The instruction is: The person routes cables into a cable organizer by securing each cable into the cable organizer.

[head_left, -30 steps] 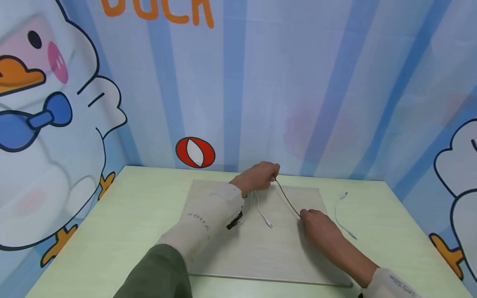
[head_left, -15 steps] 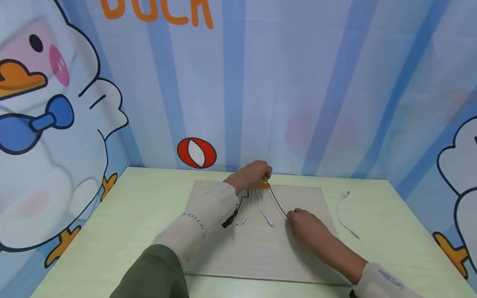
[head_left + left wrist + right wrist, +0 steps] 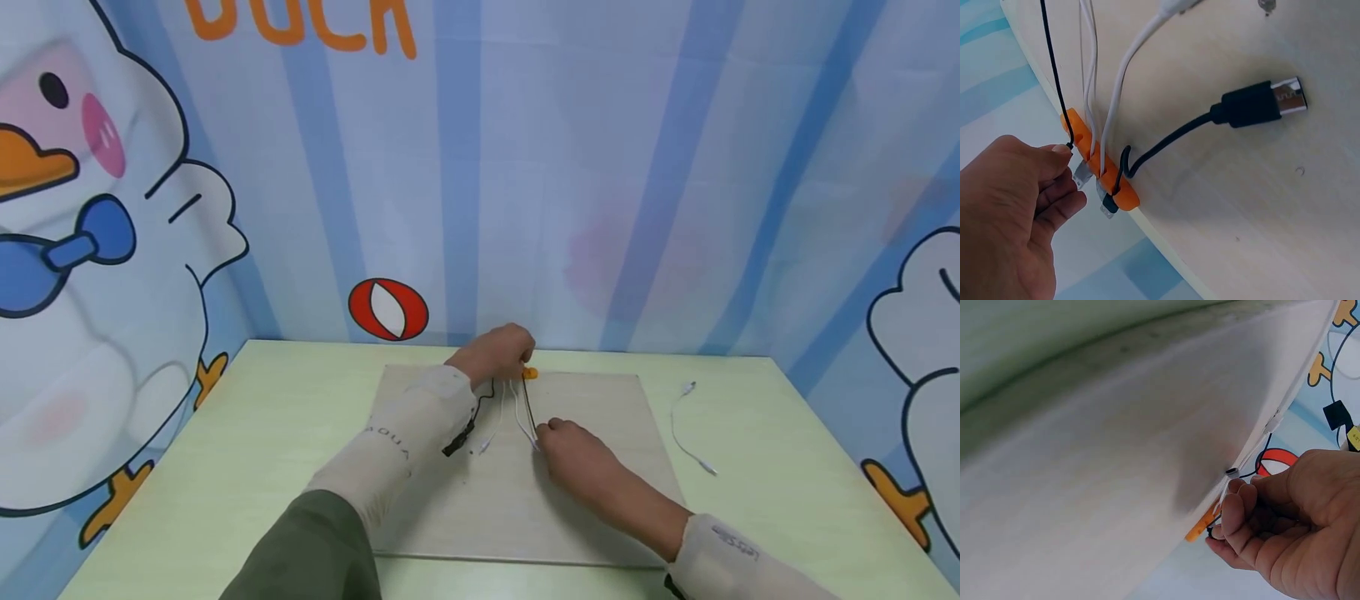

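An orange cable clip (image 3: 1127, 197) sits on the far edge of the board, with two white cables (image 3: 1124, 65) and a black cable with a metal-tipped plug (image 3: 1250, 105) running through it. My left hand (image 3: 495, 353) pinches a second black cable (image 3: 1054, 69) beside the clip's other end. Whether this cable lies inside a slot, I cannot tell. My right hand (image 3: 581, 462) holds the same cable lower down, keeping it stretched between both hands. Its end is hidden in the fingers. A white cable's plug is close to my right fingertips.
A pale board (image 3: 540, 525) lies on the light green table (image 3: 187, 467). To its right lies a loose short white cable (image 3: 681, 433). Behind the table hangs a blue striped cloth (image 3: 517, 167) with printed ducks.
My right hand has moved left, so the stretched black cable swings from a slant to nearly straight. My left hand has shifted slightly left, and the orange clip has come into view beside it.
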`<state>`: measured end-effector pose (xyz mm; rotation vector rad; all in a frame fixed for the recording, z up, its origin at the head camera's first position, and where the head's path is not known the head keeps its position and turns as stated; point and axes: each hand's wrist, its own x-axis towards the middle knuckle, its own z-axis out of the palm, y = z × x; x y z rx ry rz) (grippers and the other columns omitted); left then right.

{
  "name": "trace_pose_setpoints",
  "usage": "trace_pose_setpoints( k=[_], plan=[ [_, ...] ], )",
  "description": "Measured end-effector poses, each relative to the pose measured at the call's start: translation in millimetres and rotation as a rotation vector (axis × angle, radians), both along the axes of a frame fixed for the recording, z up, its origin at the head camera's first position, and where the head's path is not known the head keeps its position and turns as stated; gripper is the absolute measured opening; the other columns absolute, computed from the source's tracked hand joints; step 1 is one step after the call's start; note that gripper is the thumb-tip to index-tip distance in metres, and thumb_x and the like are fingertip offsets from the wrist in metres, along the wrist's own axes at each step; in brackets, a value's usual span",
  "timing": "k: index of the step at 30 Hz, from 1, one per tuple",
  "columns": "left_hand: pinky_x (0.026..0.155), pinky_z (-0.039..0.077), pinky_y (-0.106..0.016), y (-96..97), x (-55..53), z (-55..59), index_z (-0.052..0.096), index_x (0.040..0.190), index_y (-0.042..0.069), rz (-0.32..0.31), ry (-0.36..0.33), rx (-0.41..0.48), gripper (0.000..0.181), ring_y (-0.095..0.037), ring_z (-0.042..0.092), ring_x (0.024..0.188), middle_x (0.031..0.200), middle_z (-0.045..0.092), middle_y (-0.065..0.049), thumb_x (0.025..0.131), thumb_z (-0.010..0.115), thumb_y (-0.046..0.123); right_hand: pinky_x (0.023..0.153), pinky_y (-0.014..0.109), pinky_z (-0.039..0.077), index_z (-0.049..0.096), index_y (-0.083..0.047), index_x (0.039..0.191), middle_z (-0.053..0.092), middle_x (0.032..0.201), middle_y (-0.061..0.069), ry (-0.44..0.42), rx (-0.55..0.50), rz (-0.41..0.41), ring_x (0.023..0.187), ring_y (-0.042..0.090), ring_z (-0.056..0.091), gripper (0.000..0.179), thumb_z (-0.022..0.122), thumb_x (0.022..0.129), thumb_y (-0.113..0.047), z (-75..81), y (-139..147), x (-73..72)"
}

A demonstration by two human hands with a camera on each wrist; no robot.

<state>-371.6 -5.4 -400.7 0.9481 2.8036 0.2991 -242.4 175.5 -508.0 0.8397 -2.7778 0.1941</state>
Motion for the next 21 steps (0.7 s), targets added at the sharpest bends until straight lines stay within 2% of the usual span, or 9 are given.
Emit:
trace_pose_setpoints(
  k=[3, 5, 6, 7, 12, 15, 17, 21],
  plan=[
    [0.061, 0.02, -0.03, -0.5, -0.6, 0.9, 0.03, 0.071, 0.019, -0.011, 0.005, 0.0, 0.055, -0.014, 0.014, 0.066, 0.073, 0.016, 0.003, 0.108, 0.064, -0.003, 0.059, 0.03, 0.054, 0.077, -0.003, 0.105, 0.069, 0.085, 0.006, 0.011, 0.06, -0.034, 0.072, 0.014, 0.066, 0.003, 0.076, 0.105, -0.007, -10.0, -2, -8.7],
    [0.06, 0.019, -0.029, -1.1, -0.1, 2.2, 0.028, 0.07, 0.02, -0.019, 0.013, 0.0, 0.058, -0.012, 0.012, 0.065, 0.072, 0.014, 0.004, 0.108, 0.065, -0.004, 0.058, 0.027, 0.052, 0.078, -0.006, 0.106, 0.068, 0.086, 0.003, 0.028, 0.095, -0.05, 0.072, 0.01, 0.064, 0.004, 0.08, 0.102, -0.007, -16.7, -3, -14.0],
    [0.059, 0.018, -0.029, -1.1, 0.0, 2.4, 0.028, 0.07, 0.02, -0.026, 0.016, -0.005, 0.059, -0.012, 0.012, 0.064, 0.072, 0.013, 0.005, 0.108, 0.066, -0.003, 0.058, 0.026, 0.051, 0.078, -0.007, 0.105, 0.068, 0.086, 0.002, 0.037, 0.106, -0.048, 0.073, 0.01, 0.064, 0.006, 0.081, 0.1, -0.006, -19.3, -4, -15.8],
    [0.059, 0.019, -0.028, 0.0, 7.1, 9.2, 0.028, 0.07, 0.019, -0.022, 0.01, -0.016, 0.059, -0.012, 0.013, 0.064, 0.071, 0.014, 0.004, 0.109, 0.067, -0.002, 0.058, 0.025, 0.051, 0.078, -0.007, 0.105, 0.069, 0.086, 0.003, 0.043, 0.115, -0.042, 0.073, 0.01, 0.064, 0.009, 0.081, 0.098, -0.004, -20.1, -5, -16.5],
    [0.058, 0.02, -0.028, 4.7, 5.1, 8.4, 0.031, 0.068, 0.02, -0.035, 0.04, -0.067, 0.06, -0.011, 0.014, 0.063, 0.069, 0.015, 0.005, 0.11, 0.071, 0.005, 0.058, 0.027, 0.051, 0.078, -0.007, 0.103, 0.07, 0.086, 0.004, 0.07, 0.113, -0.003, 0.074, 0.014, 0.068, 0.012, 0.081, 0.094, 0.0, -22.7, -8, -18.0],
    [0.058, 0.026, -0.028, 7.8, 3.8, 8.3, 0.04, 0.068, 0.02, -0.04, 0.069, -0.108, 0.055, -0.011, 0.021, 0.063, 0.066, 0.024, 0.005, 0.11, 0.072, 0.006, 0.059, 0.029, 0.053, 0.079, -0.006, 0.105, 0.071, 0.087, 0.006, 0.048, 0.094, -0.001, 0.076, 0.016, 0.07, 0.012, 0.078, 0.095, 0.002, -21.7, -10, -16.9],
    [0.059, 0.033, -0.027, 9.4, 2.9, 7.9, 0.051, 0.07, 0.019, -0.043, 0.098, -0.132, 0.047, -0.01, 0.032, 0.062, 0.066, 0.037, 0.005, 0.11, 0.073, 0.009, 0.061, 0.032, 0.056, 0.079, -0.003, 0.106, 0.071, 0.088, 0.009, 0.023, 0.08, -0.002, 0.077, 0.019, 0.071, 0.013, 0.077, 0.095, 0.004, -18.8, -12, -14.8],
    [0.065, 0.045, -0.027, 11.1, 2.8, 9.0, 0.07, 0.087, 0.014, -0.052, 0.15, -0.151, 0.024, -0.011, 0.054, 0.068, 0.079, 0.062, 0.001, 0.11, 0.076, 0.017, 0.064, 0.036, 0.06, 0.079, 0.0, 0.107, 0.072, 0.088, 0.013, 0.005, 0.067, -0.005, 0.08, 0.025, 0.073, 0.013, 0.074, 0.096, 0.005, -5.6, -17, -6.0]
  ],
)
